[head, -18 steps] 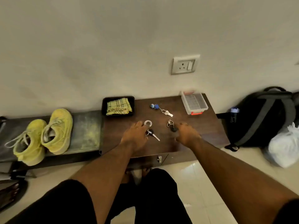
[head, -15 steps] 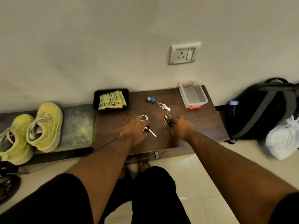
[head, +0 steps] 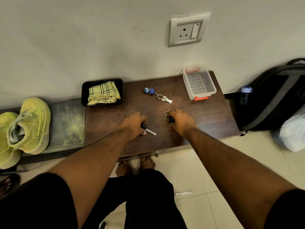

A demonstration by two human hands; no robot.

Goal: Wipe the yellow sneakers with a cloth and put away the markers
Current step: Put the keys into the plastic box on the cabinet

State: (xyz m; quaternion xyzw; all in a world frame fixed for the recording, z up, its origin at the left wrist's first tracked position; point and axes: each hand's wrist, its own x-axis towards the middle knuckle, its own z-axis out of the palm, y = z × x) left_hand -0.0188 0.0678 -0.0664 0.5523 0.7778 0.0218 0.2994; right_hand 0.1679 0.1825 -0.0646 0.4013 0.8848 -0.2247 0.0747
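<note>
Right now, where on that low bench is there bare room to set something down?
Bare wood lies between the black tray holding the checked cloth and the blue-charm keyring, and right of the right hand below the clear plastic box. The middle is crowded: both hands on keys.

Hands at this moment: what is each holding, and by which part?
Left hand grips a key by its black head, blade sticking out. Right hand grips a second key set by its black fob, ring showing beside the fingers.
</note>
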